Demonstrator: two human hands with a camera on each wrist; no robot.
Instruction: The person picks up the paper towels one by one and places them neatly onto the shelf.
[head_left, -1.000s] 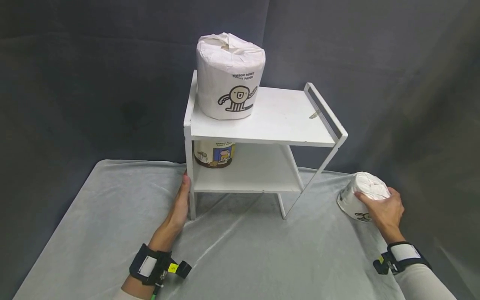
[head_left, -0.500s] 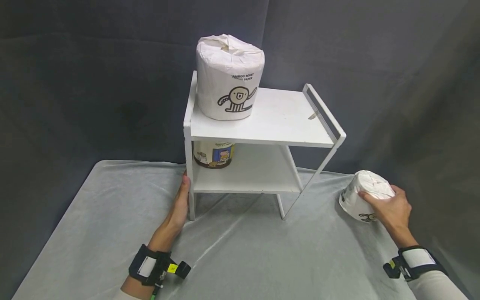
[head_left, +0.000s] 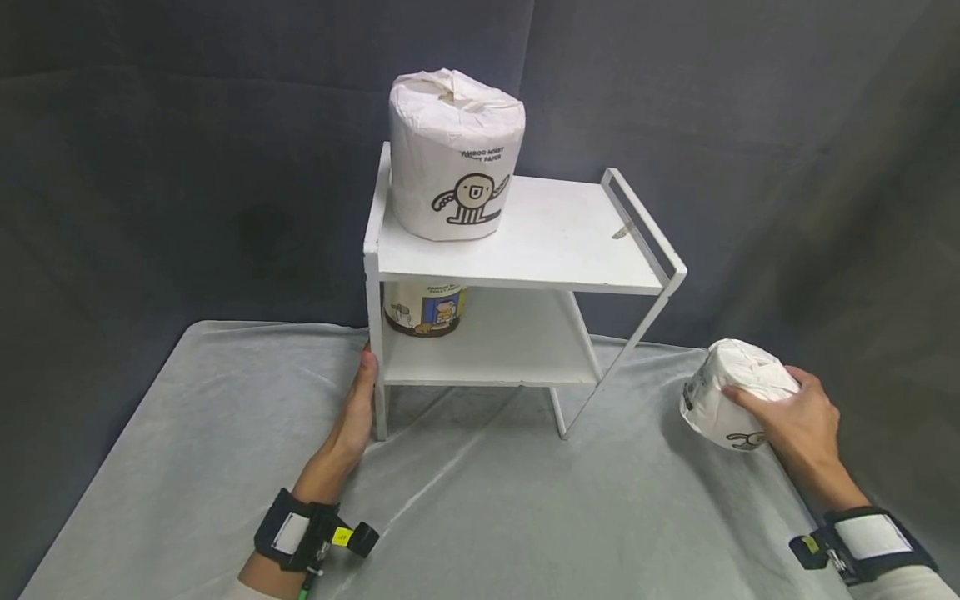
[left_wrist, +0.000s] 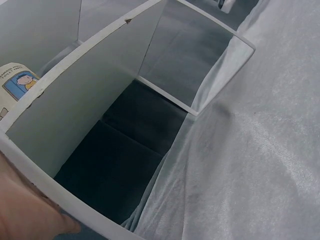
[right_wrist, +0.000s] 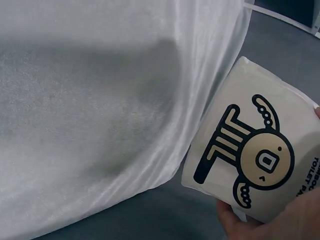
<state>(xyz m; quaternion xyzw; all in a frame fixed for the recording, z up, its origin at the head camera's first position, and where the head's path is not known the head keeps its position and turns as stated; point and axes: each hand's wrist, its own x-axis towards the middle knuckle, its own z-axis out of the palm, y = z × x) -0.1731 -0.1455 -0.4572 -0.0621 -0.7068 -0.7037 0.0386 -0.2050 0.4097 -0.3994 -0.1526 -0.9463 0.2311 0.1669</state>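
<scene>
My right hand [head_left: 798, 417] grips a paper-wrapped toilet paper roll [head_left: 738, 375], thumb on its near left, fingers around the far right. This roll, printed with a cartoon figure, looks tilted and slightly raised; the right wrist view shows the printed roll [right_wrist: 245, 145] beside the cloth edge. My left hand [head_left: 356, 408] presses against the outer left side of a white two-tier shelf [head_left: 570, 225]; some of its fingers are hidden. A larger wrapped roll [head_left: 457, 158] stands on the upper tier at left. On the lower tier sits a colourfully printed roll [head_left: 423, 310], its top hidden.
A pale grey cloth [head_left: 480, 517] covers the table. Dark fabric [head_left: 225, 167] hangs behind and at the sides. The shelf has raised side rails [head_left: 645, 225] and thin legs [head_left: 557, 412]. The table's right edge runs close to my right hand.
My right hand moves right and slightly nearer me, carrying the toilet paper roll, which tilts and appears to lift. My left hand stays against the shelf; the whole view shifts slightly.
</scene>
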